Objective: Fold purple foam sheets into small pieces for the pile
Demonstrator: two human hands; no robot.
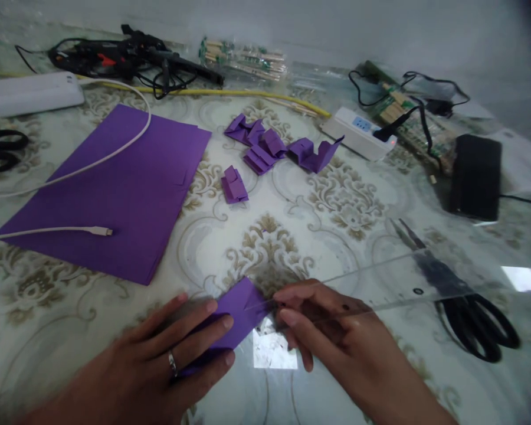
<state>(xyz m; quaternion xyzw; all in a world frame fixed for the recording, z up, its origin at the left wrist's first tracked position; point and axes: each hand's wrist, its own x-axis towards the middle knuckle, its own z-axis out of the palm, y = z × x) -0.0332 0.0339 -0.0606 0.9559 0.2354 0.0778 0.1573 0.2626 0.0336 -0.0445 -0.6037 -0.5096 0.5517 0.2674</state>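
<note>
A small folded piece of purple paper (pixel 243 313) lies on the patterned tablecloth at the near middle. Across it my left hand (pixel 172 354), wearing a ring, rests flat with its fingers apart, covering the paper's left part. My right hand (pixel 331 330) pinches a clear plastic ruler (pixel 398 289) near one end, beside the paper's right edge. One tip of the ruler reaches over the paper; its long part stretches right, above black-handled scissors (pixel 455 301). Several folded purple paper pieces (pixel 265 150) sit farther back, with a separate folded piece (pixel 234 185) nearer me.
A stack of purple sheets (pixel 115 195) lies left, crossed by a white cable (pixel 128 141). Other black scissors (pixel 4 150) are at the left edge. A power strip (pixel 358 131), a black phone-like object (pixel 475 177), tangled black gear (pixel 137 56) and bagged sticks (pixel 248 59) line the back.
</note>
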